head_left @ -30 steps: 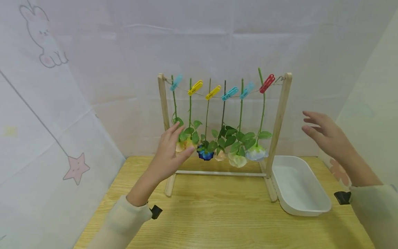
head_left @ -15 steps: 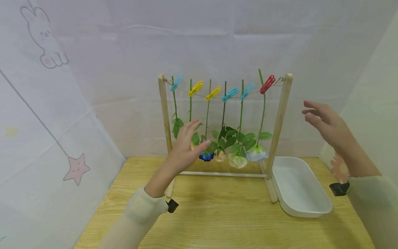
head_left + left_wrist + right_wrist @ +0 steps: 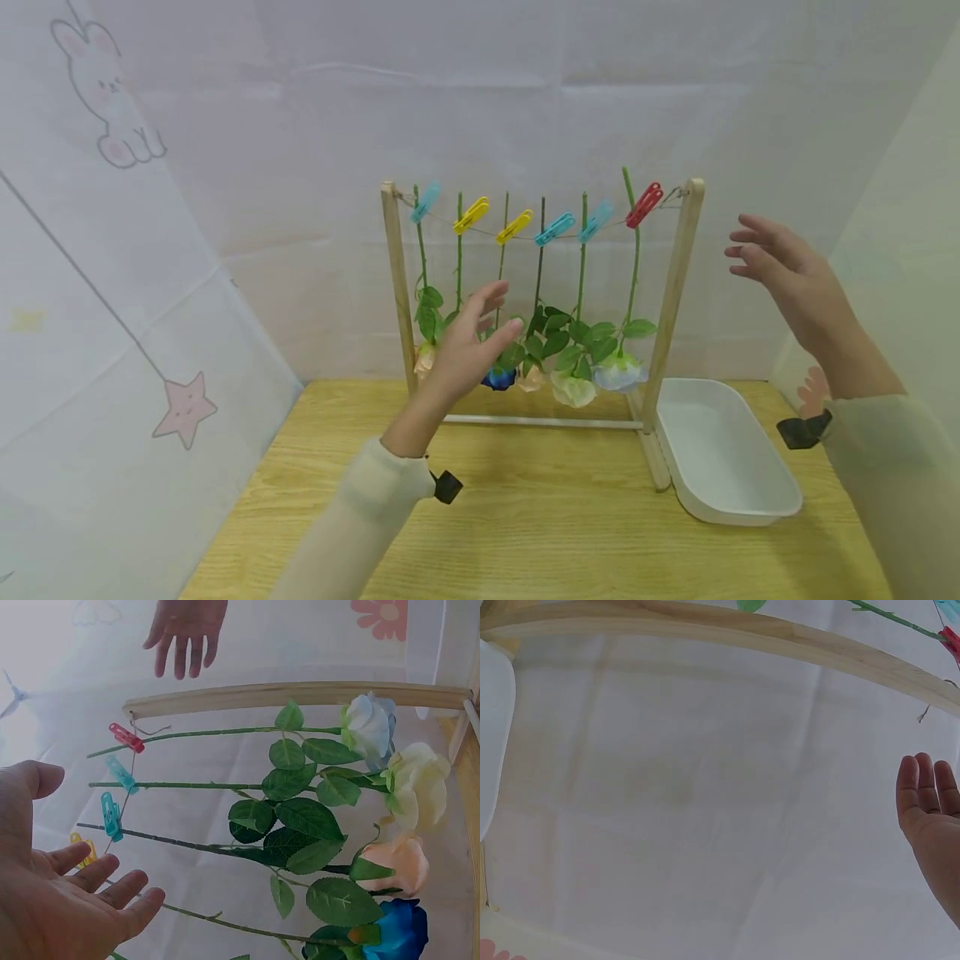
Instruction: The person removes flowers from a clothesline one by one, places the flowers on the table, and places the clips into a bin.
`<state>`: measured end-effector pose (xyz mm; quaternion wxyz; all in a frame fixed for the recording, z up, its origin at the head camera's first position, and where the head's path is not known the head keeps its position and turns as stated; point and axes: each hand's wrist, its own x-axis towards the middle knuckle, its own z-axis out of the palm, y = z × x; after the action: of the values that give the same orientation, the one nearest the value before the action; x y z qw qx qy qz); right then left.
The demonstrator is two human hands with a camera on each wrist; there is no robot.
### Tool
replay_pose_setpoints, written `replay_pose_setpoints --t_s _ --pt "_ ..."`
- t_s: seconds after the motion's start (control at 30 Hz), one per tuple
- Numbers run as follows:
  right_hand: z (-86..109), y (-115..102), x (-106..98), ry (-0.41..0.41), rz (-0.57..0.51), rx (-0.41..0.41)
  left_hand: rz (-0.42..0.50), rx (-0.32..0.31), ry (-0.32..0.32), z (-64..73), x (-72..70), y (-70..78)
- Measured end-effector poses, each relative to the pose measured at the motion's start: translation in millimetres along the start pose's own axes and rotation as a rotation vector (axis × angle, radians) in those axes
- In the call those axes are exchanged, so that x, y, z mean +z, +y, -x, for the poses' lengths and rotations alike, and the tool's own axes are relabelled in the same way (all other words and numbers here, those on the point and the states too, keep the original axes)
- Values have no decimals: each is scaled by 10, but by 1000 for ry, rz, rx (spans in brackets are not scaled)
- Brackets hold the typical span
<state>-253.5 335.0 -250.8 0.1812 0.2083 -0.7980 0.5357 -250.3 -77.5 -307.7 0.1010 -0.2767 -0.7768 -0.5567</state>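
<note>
Several roses hang head down from a string on a wooden rack [image 3: 678, 308], each stem pinched by a plastic clothespin. Among them are a blue rose [image 3: 401, 930], a peach rose [image 3: 397, 866], a cream rose [image 3: 573, 388] and a pale blue-white rose [image 3: 619, 371]. A red clothespin [image 3: 645, 206] holds the rightmost stem; yellow clothespins [image 3: 471, 215] and blue ones [image 3: 555, 228] hold others. My left hand [image 3: 468, 354], fingers loosely spread, is in front of the rack and hides part of the left blooms. My right hand [image 3: 802, 292] hovers right of the rack, fingers relaxed. Both hands hold nothing.
A white plastic basin [image 3: 723, 450] stands on the wooden table [image 3: 525, 533] against the rack's right foot. Pale printed cloth [image 3: 300, 167] hangs behind and at the sides. A white bar [image 3: 547, 422] joins the rack's feet.
My left hand has moved right and slightly up, from the leftmost blooms to before the blue rose. The right hand has risen a little. Roses and clothespins hang as before.
</note>
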Motion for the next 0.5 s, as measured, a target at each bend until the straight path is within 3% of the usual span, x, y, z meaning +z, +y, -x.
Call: replay_pose_setpoints --t_s 0.07,0.2,0.43,0.5 --pt "-39 -8 8 5 -33 1 49 0 -5 -41 41 -14" --pt "-125 -45 24 16 40 2 125 11 -24 -127 133 -39" --pt "-267 -124 45 14 -3 10 187 34 -52 -271 307 -86" --pt "-305 -140 48 13 50 22 192 32 -66 -310 368 -102"
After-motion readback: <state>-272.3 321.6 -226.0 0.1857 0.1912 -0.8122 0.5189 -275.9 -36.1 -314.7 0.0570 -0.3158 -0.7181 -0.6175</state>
